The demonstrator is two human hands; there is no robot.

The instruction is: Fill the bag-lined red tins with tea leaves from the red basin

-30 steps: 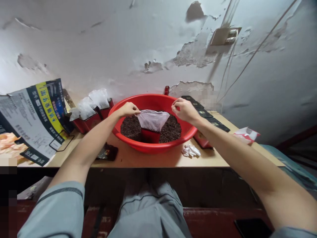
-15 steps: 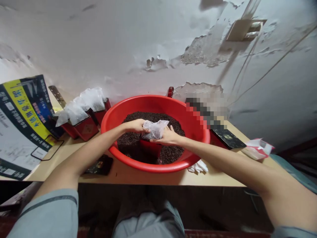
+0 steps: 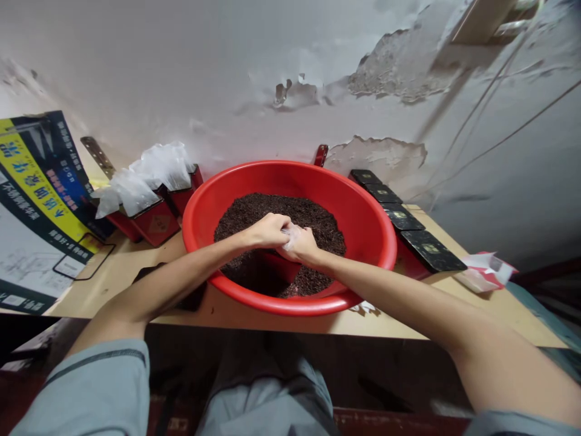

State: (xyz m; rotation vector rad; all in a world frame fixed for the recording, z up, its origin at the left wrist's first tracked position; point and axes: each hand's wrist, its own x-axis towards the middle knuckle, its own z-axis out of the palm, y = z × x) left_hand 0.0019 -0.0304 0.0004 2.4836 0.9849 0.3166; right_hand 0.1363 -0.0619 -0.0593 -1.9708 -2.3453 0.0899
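A large red plastic basin holds a heap of dark, loose bits that look like dried tea leaves. In it stands a red tin, partly hidden under my hands. A clear plastic bag shows in a small bunch above the tin. My left hand is closed on the bag's gathered top. From the other side, my right hand is wrapped round the same bunch, its fingers largely hidden.
Red tins with clear bags sticking out stand left of the basin, beside a printed cardboard sheet. Black-lidded tins line the right side. A crumpled white-and-red packet lies at the table's right end. The peeling wall rises behind.
The spread bag top is now squeezed into a small bunch. My hands have come together, and the right fingers, spread before, have closed round it. The view has shifted slightly.
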